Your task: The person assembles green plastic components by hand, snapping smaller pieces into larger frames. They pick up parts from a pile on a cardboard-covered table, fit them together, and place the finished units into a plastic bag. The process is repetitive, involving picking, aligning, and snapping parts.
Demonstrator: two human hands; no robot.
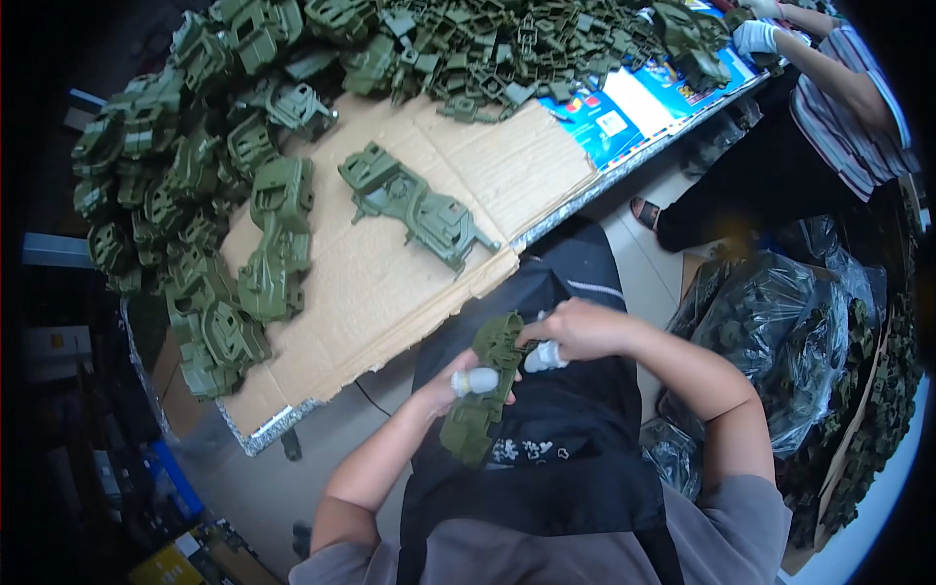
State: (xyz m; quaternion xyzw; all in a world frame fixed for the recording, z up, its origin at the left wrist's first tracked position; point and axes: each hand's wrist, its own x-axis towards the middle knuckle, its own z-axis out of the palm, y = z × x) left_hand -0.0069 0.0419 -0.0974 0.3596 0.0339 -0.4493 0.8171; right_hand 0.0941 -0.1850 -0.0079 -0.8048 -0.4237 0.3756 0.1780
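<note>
An olive-green moulded plastic part (485,395), shaped like a toy vehicle chassis, is held tilted above my lap. My left hand (456,383) is closed around its middle, the thumb in a white finger cover lying across it. Close against the part's upper right edge is my right hand (577,331), its fingers curled in a pinch and white covering on some of the tips. Whatever is between those fingers is too small or hidden to make out. A black apron (565,409) lies beneath both hands.
Cardboard (390,302) covers the table, with a similar green part (417,207) lying alone on it. Many more are heaped at the left (185,175), smaller green pieces (507,54) at the back. A co-worker (829,107) stands far right. Plastic bags (770,331) sit at my right.
</note>
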